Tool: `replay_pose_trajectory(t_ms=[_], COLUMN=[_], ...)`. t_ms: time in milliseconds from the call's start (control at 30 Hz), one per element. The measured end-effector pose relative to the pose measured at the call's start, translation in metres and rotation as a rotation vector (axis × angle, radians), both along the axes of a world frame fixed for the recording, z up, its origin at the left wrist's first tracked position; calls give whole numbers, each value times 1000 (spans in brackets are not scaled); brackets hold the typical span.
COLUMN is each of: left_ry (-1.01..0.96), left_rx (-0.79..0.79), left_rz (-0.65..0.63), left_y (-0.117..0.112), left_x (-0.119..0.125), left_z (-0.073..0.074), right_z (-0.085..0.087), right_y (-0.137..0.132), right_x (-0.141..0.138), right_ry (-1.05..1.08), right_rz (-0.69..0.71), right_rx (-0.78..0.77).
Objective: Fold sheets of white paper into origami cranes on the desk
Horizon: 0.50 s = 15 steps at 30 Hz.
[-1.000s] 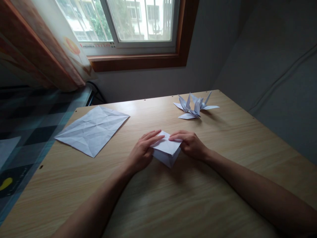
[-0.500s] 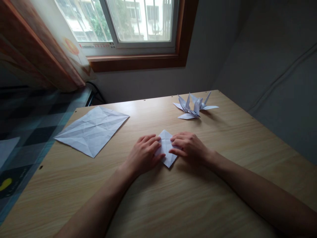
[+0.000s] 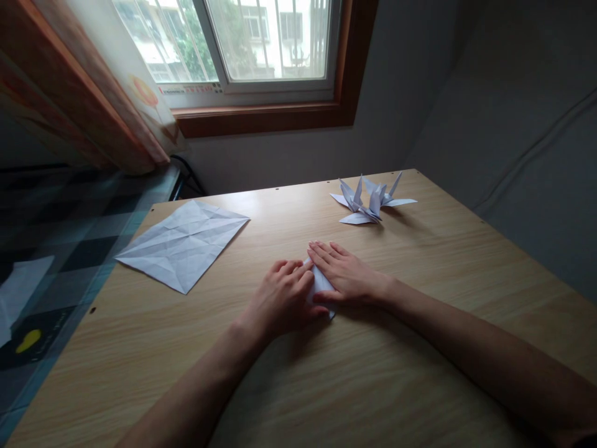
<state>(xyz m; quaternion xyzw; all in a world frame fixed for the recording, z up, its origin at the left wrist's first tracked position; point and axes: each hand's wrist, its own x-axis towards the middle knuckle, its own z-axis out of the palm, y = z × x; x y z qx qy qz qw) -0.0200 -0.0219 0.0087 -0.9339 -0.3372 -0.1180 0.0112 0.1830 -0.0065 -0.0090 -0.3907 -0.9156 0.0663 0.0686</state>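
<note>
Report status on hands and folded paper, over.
Left hand and right hand pressing the folded paper onto the table. Paper mostly covered. Creased sheet and paper cranes lie apart, farther back.

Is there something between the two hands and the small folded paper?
Nothing visible. The left hand and right hand both lie directly on the folded paper, flat on the table. The creased sheet and paper cranes lie well apart.

Folded white paper piece (image 3: 321, 286) at centre of the light wooden table (image 3: 373, 373), creased white square sheet (image 3: 184, 244) left, white paper cranes (image 3: 370, 204) behind-right.
</note>
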Motion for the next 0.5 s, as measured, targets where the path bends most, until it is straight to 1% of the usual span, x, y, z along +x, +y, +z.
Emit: replay_pose_trajectory(t_ms=[200,367,433,500], left_ry=[52,63,61,61], left_rx=[-12,-7,-2,5], left_rz=[25,28,19,9], left_y=[-5,-7,-7,-7], left_x=[0,1,2,3], left_z=[7,8,7,6], right_z=[0,-4,-2,2], right_y=[-3,-8,-9,-7], right_x=[18,36,38,34], right_ry=[-39,-58,-62,-61], right_rz=[-10,-45,-48,-55], right_rx=[-5,-20,-42,-71])
